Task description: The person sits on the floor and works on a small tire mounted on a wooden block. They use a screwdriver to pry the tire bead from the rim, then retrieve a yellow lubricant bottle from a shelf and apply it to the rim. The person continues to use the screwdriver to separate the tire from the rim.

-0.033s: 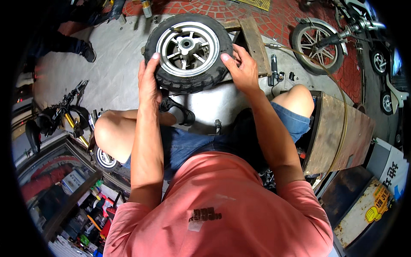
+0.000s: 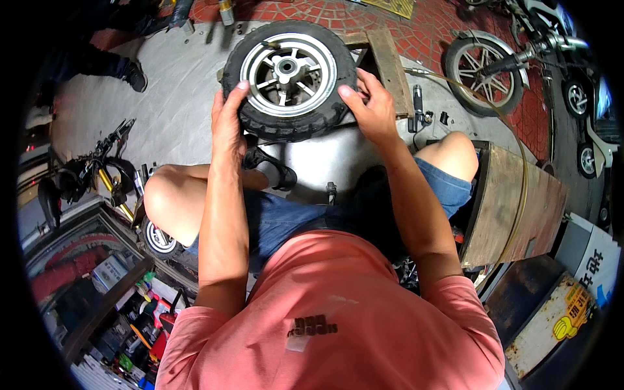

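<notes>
A small motorbike wheel [image 2: 324, 115], a black knobbly tyre on a silver spoked rim, is tilted in front of me. My left hand [image 2: 228, 123] grips the tyre's lower left side, thumb on top near the rim. On the lower right side my right hand [image 2: 372, 107] holds the same tyre, thumb on the sidewall and fingers curled round the outer edge. A brass-coloured valve stem [image 2: 270, 45] sticks up at the rim's upper left. Behind the wheel, a wooden frame [image 2: 392, 71] rests on the floor. The wheel's underside is hidden.
A handlebar grip [image 2: 417, 101] lies right of the wooden frame. A hose [image 2: 524, 175] loops over a wooden box [image 2: 513, 201] at my right. Another motorbike's front wheel [image 2: 484, 71] stands far right. At far left is another person's shoe [image 2: 136, 78]; a tool-filled case [image 2: 123, 292] sits lower left.
</notes>
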{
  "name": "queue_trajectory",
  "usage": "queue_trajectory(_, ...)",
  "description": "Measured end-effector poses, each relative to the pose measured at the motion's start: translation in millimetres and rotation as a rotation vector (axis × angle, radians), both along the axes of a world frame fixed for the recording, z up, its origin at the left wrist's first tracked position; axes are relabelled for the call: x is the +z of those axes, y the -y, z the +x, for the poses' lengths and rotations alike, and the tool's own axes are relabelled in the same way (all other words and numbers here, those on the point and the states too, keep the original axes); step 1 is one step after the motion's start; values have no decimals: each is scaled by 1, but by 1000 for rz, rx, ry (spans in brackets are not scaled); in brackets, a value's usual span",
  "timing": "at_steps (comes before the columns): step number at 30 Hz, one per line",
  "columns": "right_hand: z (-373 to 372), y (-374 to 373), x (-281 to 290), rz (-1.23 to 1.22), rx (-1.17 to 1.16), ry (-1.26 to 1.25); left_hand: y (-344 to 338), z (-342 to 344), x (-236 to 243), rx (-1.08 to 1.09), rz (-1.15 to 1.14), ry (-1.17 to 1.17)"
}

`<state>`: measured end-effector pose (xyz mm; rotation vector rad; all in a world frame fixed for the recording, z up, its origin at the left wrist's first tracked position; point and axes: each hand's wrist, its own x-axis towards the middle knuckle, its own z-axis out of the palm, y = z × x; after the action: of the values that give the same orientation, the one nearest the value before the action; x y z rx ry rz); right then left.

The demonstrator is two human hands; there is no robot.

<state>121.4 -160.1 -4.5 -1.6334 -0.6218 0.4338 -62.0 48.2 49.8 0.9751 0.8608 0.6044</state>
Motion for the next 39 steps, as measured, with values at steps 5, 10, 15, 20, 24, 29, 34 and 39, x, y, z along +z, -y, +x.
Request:
queue_trajectory(5,17,21,10,172,268,-230,-35,-15,-18,20,-200,49)
queue_trajectory(10,19,9,21,24,352,-122,-49,-23,-16,22,-286,24)
queue_trajectory(15,3,19,-3,6,250,-86,-47,-33,-118,57,48,-212)
queue_trajectory(20,-15,13,-35,79,163,-86,-52,-8,-41,13,-201,106)
queue_trajectory(24,-37,-10,-23,183,141,-136,-112,3,-30,-147,7,-162)
queue_trajectory(29,-60,-55,-16,302,90,-70,-165,60,31,-332,689,-920)
queue_trajectory(34,-94,-30,66,328,-33,163,-189,98,-36,-703,247,-529)
queue_trajectory(39,-101,185,157,35,-693,523,-217,186,-77,-890,401,-446)
